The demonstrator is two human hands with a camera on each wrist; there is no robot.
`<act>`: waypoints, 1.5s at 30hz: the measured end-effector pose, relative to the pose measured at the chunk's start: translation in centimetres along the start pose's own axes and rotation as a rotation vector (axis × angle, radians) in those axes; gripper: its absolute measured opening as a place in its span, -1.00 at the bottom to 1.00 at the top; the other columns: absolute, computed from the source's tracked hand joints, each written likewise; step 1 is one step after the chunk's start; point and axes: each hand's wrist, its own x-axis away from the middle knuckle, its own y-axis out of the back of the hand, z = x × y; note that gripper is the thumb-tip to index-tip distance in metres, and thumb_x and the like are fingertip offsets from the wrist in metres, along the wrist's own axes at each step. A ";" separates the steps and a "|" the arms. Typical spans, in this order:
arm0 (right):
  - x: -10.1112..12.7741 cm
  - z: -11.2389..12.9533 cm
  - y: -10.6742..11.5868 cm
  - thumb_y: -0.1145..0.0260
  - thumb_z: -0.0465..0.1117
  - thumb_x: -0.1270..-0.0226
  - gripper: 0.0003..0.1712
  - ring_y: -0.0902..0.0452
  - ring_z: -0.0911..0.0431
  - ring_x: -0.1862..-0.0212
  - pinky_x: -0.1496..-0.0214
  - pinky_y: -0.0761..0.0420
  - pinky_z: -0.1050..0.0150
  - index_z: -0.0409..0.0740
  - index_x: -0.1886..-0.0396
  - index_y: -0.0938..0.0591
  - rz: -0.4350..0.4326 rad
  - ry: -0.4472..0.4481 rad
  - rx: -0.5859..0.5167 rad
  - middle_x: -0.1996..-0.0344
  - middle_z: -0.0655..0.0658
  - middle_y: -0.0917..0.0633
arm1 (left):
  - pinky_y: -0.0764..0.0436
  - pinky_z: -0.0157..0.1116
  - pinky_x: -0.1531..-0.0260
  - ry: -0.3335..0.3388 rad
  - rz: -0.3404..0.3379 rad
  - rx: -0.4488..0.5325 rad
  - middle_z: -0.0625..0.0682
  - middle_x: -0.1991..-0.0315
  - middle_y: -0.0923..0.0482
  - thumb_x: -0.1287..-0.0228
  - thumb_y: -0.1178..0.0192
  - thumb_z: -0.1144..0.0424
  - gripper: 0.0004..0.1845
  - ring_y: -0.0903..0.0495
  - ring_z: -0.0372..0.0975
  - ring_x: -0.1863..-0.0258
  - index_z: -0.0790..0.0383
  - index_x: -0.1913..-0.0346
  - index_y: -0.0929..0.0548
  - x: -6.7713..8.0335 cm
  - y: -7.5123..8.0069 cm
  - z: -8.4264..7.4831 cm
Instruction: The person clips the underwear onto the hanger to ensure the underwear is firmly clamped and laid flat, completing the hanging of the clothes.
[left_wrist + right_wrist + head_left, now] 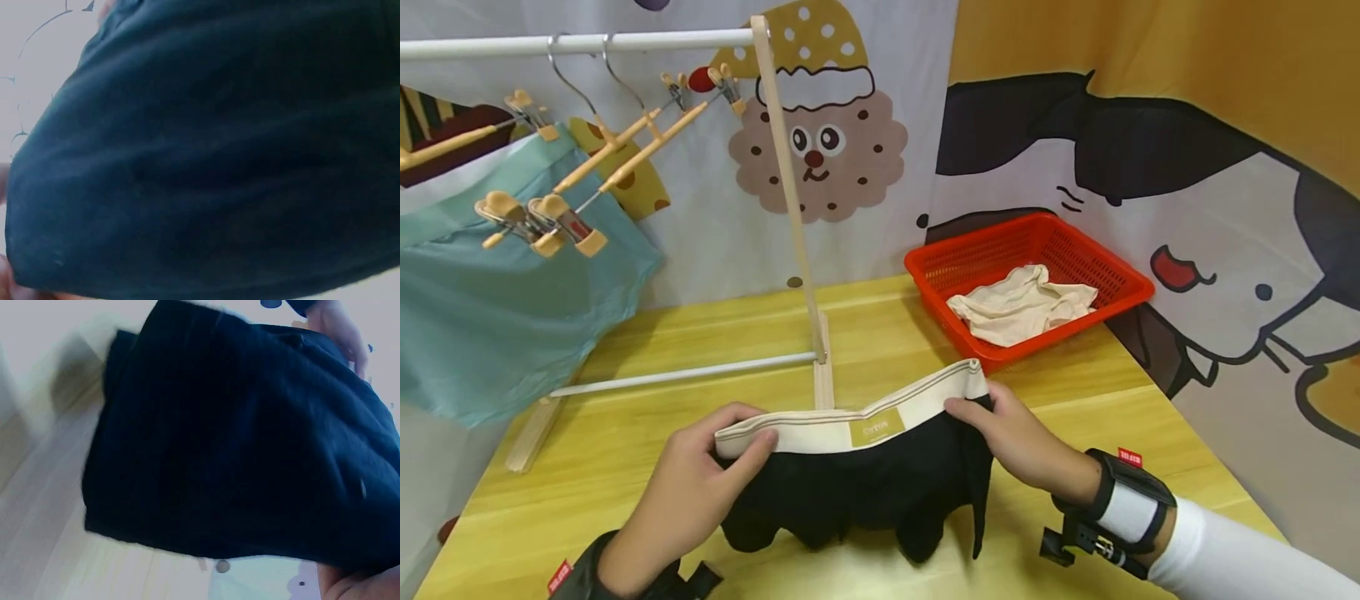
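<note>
I'm seeing the left hand (700,467) pinching 1 end of the cream waistband (820,435) and the right hand (1022,437) pinching the other, with the black garment (850,492) hanging above the surface (1120,408). The band is bending mid-length, so I'm judging that even outward tension suits it. I'm minding the rack upright (786,158) and red basket (943,312) beyond; room is seeming tighter there than nearer the body.

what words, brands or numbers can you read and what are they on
Nothing reads with certainty.
Gold patch on the pale waistband of the black garment: blurred lettering, perhaps ending "TON".
Right wrist's red tag: lettering too small to read.
Left wrist's red tag: lettering too blurred to read.
</note>
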 end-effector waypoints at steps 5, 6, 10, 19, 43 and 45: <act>1.8 0.5 0.5 -0.03 -0.24 -0.56 -0.82 -0.67 0.24 0.11 0.02 -0.68 0.29 -0.20 -0.01 -0.47 0.164 0.029 -0.196 0.17 0.06 -0.70 | -0.58 -0.37 0.36 0.088 0.160 0.150 -0.08 0.26 -0.70 -0.38 -0.28 0.09 -0.86 -0.58 -0.33 0.35 0.02 0.11 -0.68 1.0 1.1 -0.4; 2.1 0.4 0.6 -0.01 -0.25 -0.56 -0.84 -0.68 0.24 0.10 0.02 -0.68 0.29 -0.16 0.00 -0.46 0.193 0.022 -0.238 0.16 0.07 -0.70 | -0.59 -0.36 0.34 0.121 0.209 0.201 -0.05 0.23 -0.69 -0.40 -0.26 0.09 -0.84 -0.59 -0.31 0.33 0.05 0.08 -0.67 1.2 1.3 -0.5; 2.6 -0.3 1.1 0.08 -0.19 -0.60 -0.81 -0.67 0.24 0.06 -0.03 -0.65 0.30 -0.10 -0.03 -0.42 0.223 -0.047 -0.305 0.12 0.06 -0.69 | -0.63 -0.33 0.27 0.207 0.369 0.340 0.09 0.12 -0.66 -0.48 -0.16 0.09 -0.75 -0.62 -0.27 0.25 0.18 -0.01 -0.62 1.4 1.6 -0.1; -2.4 -3.7 2.3 0.07 -0.24 -0.47 -0.64 -0.60 0.23 0.25 0.15 -0.63 0.28 -0.39 -0.06 -0.48 0.011 -0.197 -0.068 0.26 0.05 -0.67 | -0.55 -0.32 0.35 0.197 0.351 0.134 0.01 0.24 -0.66 -0.45 -0.14 -0.08 -0.66 -0.58 -0.25 0.39 0.12 0.02 -0.63 -2.2 -0.2 4.3; -12.7 -8.7 4.8 -0.09 -0.32 -0.37 -0.88 -0.52 0.07 0.68 0.64 -0.51 0.25 -0.25 0.17 -0.50 -0.007 -0.155 0.538 0.57 -0.14 -0.53 | -0.54 -0.24 0.28 0.084 0.303 -0.199 -0.01 0.27 -0.67 -0.41 -0.24 0.19 -0.89 -0.57 -0.24 0.32 0.14 0.16 -0.70 -8.9 -4.3 13.8; -12.8 -8.6 4.7 -0.13 -0.20 -0.41 -0.86 -0.50 0.06 0.76 0.71 -0.49 0.25 -0.21 0.25 -0.46 -0.022 -0.207 0.506 0.67 -0.12 -0.51 | -0.52 -0.27 0.30 0.092 0.314 -0.196 -0.01 0.29 -0.66 -0.41 -0.24 0.19 -0.88 -0.55 -0.24 0.34 0.16 0.18 -0.69 -9.0 -4.4 14.0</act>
